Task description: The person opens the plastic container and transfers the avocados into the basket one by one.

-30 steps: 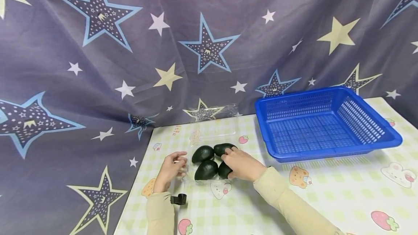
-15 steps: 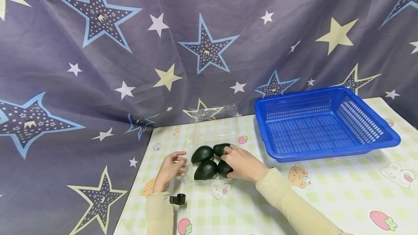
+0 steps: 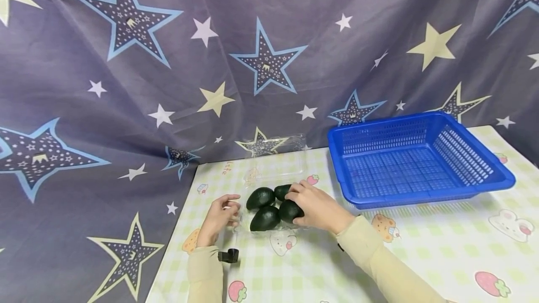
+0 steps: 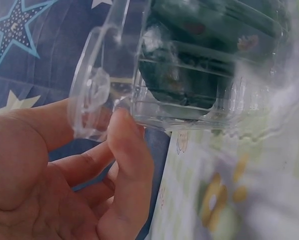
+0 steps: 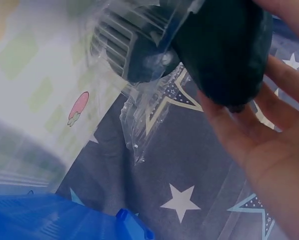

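Note:
Several dark green avocados (image 3: 261, 198) sit in a clear plastic clamshell box (image 4: 162, 122), its see-through lid (image 3: 278, 155) standing open behind them. At the box's left side, my left hand (image 3: 221, 216) pinches the rim between thumb (image 4: 127, 145) and finger. My right hand (image 3: 316, 207) has its fingers curled round the front right avocado (image 3: 290, 211), which is raised at the box's right side. In the right wrist view the gripped avocado (image 5: 229, 55) shows its narrow end by my palm, with another avocado (image 5: 147, 50) behind the plastic wall.
A large blue plastic basket (image 3: 425, 195) with slotted sides stands to the right on the checked tablecloth (image 3: 303, 275). A dark curtain (image 3: 294, 3) with stars hangs right behind the table. A black wrist camera (image 3: 229, 256) sits at my left cuff.
My right hand has lifted the front right avocado slightly and shifted a little to the right with it, so more of the avocado shows. The left hand stays at the box rim.

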